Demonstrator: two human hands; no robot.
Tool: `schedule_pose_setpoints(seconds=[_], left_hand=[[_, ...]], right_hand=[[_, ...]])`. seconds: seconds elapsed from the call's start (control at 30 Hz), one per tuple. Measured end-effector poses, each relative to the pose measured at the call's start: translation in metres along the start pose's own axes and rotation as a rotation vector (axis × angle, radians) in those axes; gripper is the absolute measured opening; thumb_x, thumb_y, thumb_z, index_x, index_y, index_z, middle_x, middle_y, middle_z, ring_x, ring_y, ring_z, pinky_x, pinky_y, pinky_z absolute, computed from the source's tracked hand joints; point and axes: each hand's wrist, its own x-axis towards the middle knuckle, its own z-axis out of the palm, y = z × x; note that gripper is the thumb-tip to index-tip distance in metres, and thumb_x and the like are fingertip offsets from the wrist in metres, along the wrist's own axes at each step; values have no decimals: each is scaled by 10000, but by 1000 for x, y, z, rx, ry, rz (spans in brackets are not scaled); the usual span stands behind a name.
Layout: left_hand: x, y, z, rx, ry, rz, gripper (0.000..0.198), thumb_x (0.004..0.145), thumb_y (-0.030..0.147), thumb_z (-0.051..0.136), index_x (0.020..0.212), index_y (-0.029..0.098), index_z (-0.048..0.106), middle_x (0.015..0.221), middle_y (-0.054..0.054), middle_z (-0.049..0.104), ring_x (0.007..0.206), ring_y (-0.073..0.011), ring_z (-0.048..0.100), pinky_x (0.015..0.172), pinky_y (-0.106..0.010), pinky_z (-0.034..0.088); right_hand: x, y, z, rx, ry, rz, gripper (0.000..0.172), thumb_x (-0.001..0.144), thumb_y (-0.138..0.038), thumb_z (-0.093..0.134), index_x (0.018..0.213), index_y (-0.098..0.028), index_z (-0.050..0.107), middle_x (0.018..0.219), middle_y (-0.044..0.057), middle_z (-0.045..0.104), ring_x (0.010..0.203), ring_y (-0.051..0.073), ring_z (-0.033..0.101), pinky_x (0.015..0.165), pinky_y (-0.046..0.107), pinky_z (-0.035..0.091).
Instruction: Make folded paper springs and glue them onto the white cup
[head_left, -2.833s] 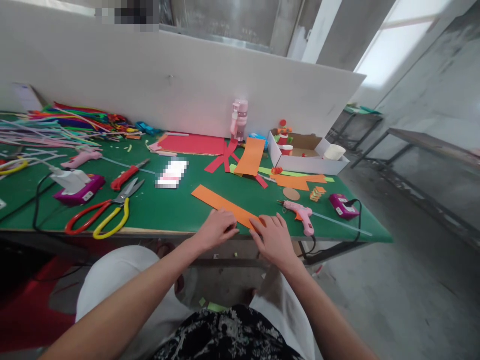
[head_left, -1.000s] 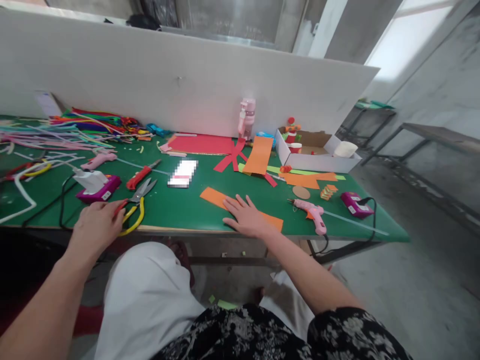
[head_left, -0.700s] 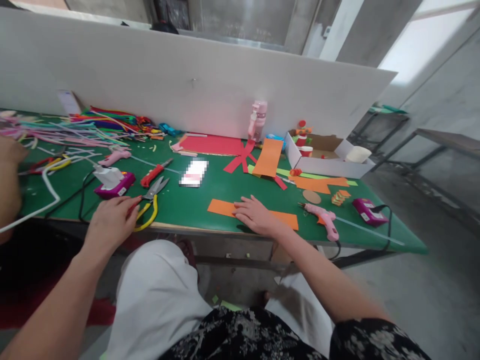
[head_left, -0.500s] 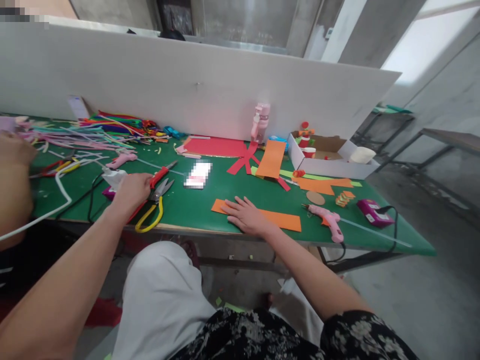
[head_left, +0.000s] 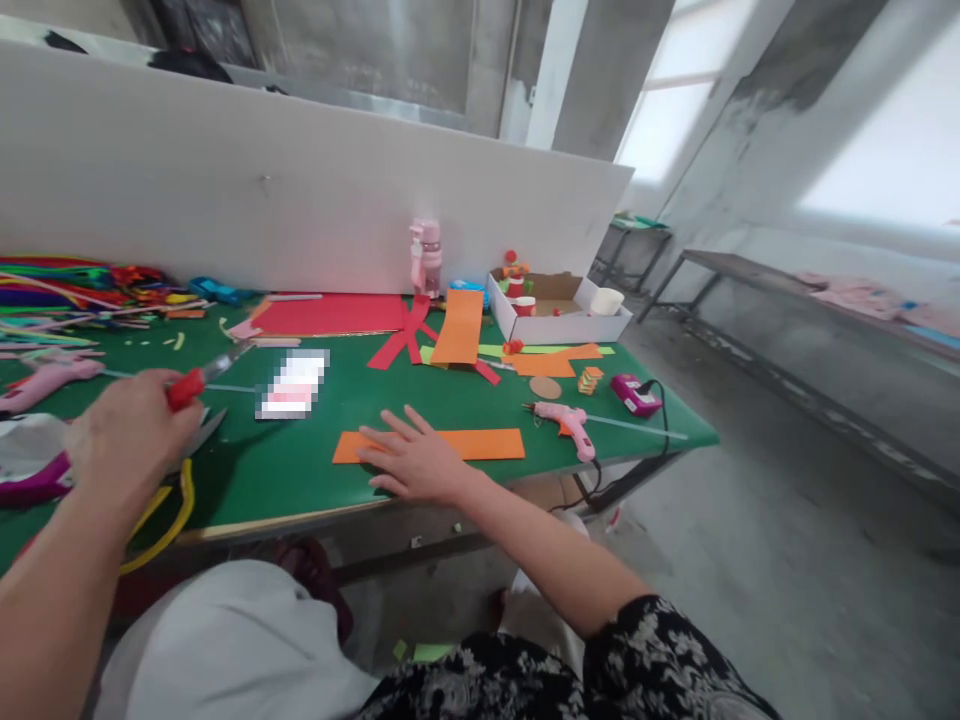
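My left hand (head_left: 139, 430) is closed around a red-handled knife (head_left: 187, 388), whose metal tip points up and to the right. Just under that hand lie scissors (head_left: 180, 515) with a yellow handle, partly hidden by my wrist. With fingers spread, my right hand (head_left: 412, 460) rests flat on an orange paper strip (head_left: 487, 444) near the table's front edge. A blurred-out bright rectangle (head_left: 292, 385) lies between the hands. To the right of my right hand are a pink glue gun (head_left: 566, 420), a brown cardboard disc (head_left: 545, 387) and a folded paper piece (head_left: 590, 379).
Behind are red sheets (head_left: 330, 315), a standing orange sheet (head_left: 457, 325), a pink bottle (head_left: 426, 258) and a white box (head_left: 559, 328) with small figures. Coloured pipe cleaners (head_left: 67, 290) lie at the left. A purple box (head_left: 636, 395) with a cord sits by the right edge.
The view has swung right. My left hand has raised the red-handled knife off the table toward me. My right hand stays on the orange strip, which now lies straighter along the table edge.
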Motion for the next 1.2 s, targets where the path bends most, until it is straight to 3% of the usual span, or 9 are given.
schedule_pose_setpoints(seconds=[0.07, 0.17, 0.27, 0.43, 0.53, 0.63, 0.8, 1.03, 1.2], left_hand=[[-33, 27, 8, -68, -26, -46, 503, 901, 415, 347, 1155, 96, 642, 940, -175, 732, 898, -360, 709, 769, -534, 581], [-81, 66, 34, -388, -39, 509, 478, 881, 315, 343, 1229, 166, 635, 1350, -140, 652, 1250, -265, 609, 1065, -429, 483], [-108, 90, 57, -364, -158, 725, 558, 836, 197, 360, 1340, 185, 600, 1452, -96, 589, 1361, -230, 526, 1144, -406, 415], [-111, 103, 55, -134, -284, 713, 632, 823, 150, 351, 1423, 179, 545, 1510, -90, 519, 1401, -257, 484, 1101, -451, 450], [-107, 108, 49, -60, -298, 701, 696, 792, 132, 375, 1479, 186, 478, 1571, -71, 428, 1464, -259, 388, 1152, -486, 387], [-102, 110, 49, -46, -366, 712, 773, 725, 121, 410, 1497, 148, 446, 1588, -83, 387, 1480, -245, 357, 1205, -475, 317], [-90, 105, 52, -110, -467, 714, 758, 736, 158, 410, 1492, 130, 454, 1578, -77, 397, 1468, -235, 378, 1205, -440, 337], [-83, 100, 49, -179, -514, 669, 733, 735, 148, 388, 1458, 108, 503, 1555, -67, 427, 1442, -238, 423, 1199, -433, 366], [-86, 96, 55, -198, -482, 655, 724, 752, 176, 366, 1460, 144, 512, 1554, -21, 424, 1444, -226, 417, 1192, -425, 387]], right_hand=[[-16, -11, 2, 15, 53, 13, 441, 1047, -319, 392, 1403, -110, 548, 1510, 115, 521, 1467, 254, 362, 1235, 448, 264], [-40, -24, 10, 38, 59, 115, 478, 1040, -287, 376, 1413, -20, 512, 1483, 171, 537, 1412, 259, 435, 1214, 419, 311], [-52, -28, 18, 56, 41, 169, 509, 1029, -305, 409, 1456, -34, 465, 1497, 174, 520, 1407, 257, 436, 1196, 441, 338], [-47, -31, 23, 63, 89, 202, 519, 981, -256, 452, 1458, -52, 467, 1457, 141, 570, 1343, 248, 484, 1171, 408, 377], [-43, -32, 21, 62, 121, 195, 517, 971, -252, 455, 1439, -34, 479, 1433, 160, 582, 1302, 249, 512, 1169, 404, 379], [-40, -31, 19, 64, 120, 191, 490, 988, -258, 438, 1430, -52, 490, 1409, 154, 598, 1278, 239, 530, 1162, 389, 383], [-44, -31, 19, 67, 94, 227, 481, 1007, -272, 429, 1438, -68, 488, 1440, 131, 581, 1327, 208, 498, 1176, 346, 367], [-80, -21, 17, 48, 110, 472, 522, 1014, -303, 446, 1478, -64, 463, 1514, 149, 508, 1451, 251, 398, 1210, 427, 328], [-119, -5, 19, 22, 173, 556, 508, 1011, -263, 431, 1476, -64, 475, 1516, 149, 501, 1462, 263, 388, 1219, 441, 317]])
